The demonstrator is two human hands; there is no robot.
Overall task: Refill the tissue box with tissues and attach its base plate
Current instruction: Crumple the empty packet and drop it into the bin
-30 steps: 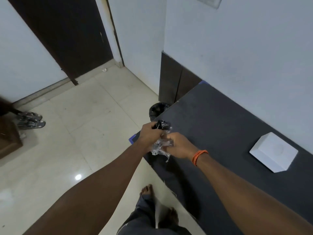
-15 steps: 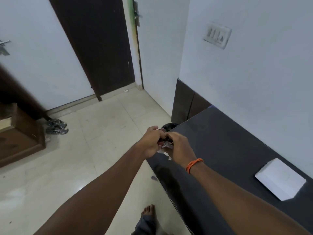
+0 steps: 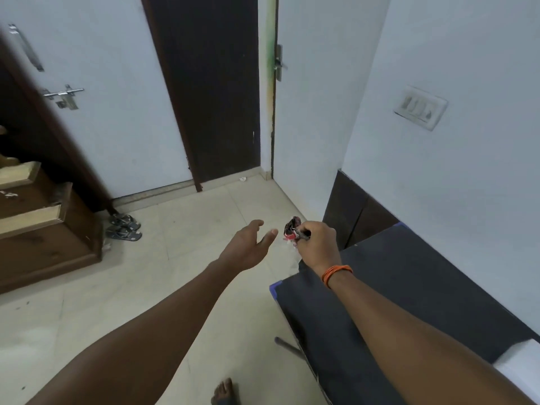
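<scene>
My right hand (image 3: 318, 244) is closed around a crumpled plastic wrapper (image 3: 292, 230), dark with red and clear parts, and holds it out past the far end of the dark table (image 3: 409, 287). An orange thread band circles that wrist. My left hand (image 3: 248, 247) hovers just left of the wrapper with its fingers spread and nothing in it. The white tissue box (image 3: 523, 361) shows only as a corner at the right edge, on the table behind my right forearm.
A dark door (image 3: 210, 89) stands ahead, and a white door with a latch (image 3: 62, 95) lies to its left. Wooden steps (image 3: 38, 223) and sandals (image 3: 124, 228) sit at the left on the tiled floor. My bare foot (image 3: 223, 391) is below.
My left hand has let go of the wrapper and opened, moving left. My right hand keeps the wrapper. The view has tilted up, and the tissue box has slid to the lower right edge.
</scene>
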